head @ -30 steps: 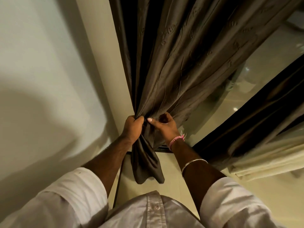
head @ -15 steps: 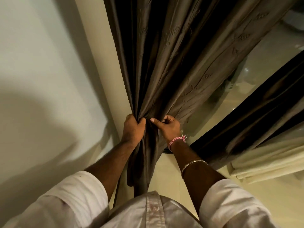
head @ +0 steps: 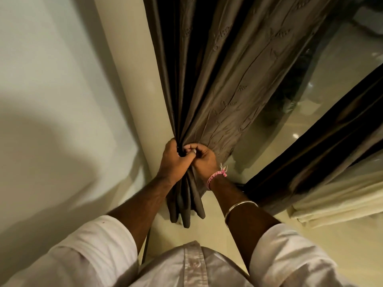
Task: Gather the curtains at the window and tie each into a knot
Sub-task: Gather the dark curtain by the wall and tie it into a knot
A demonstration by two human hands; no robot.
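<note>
**Brown curtain drawn into one tight bunch, knot not yet begun**

A pale wall (head: pixel 51 90) fills the left of the scene, and a glossy cream floor (head: pixel 217 230) runs under the window (head: pixel 335 83) on the right.

Nearest, white sleeves (head: pixel 93 245) frame both forearms; the right one wears a metal bangle (head: pixel 240 206) and a pink thread band (head: pixel 216 176).

Between the forearms the tail of the brown curtain (head: pixel 217 96) hangs in narrow folds, its hem just above the floor. A second ago this tail hung as a looser flap; now it is compact.

Farther on, the left hand (head: pixel 173 160) is wrapped firmly around the gathered cloth, and the right hand (head: pixel 202 156) pinches the folds right beside it, the two hands touching. Half a second ago they stood slightly apart.

Beyond, the fabric fans upward. At far right a second dark curtain (head: pixel 321 146) and a cream curtain (head: pixel 342 199) hang untied.

Gathering looks nearly finished; looping the tail into a knot likely comes next.
</note>
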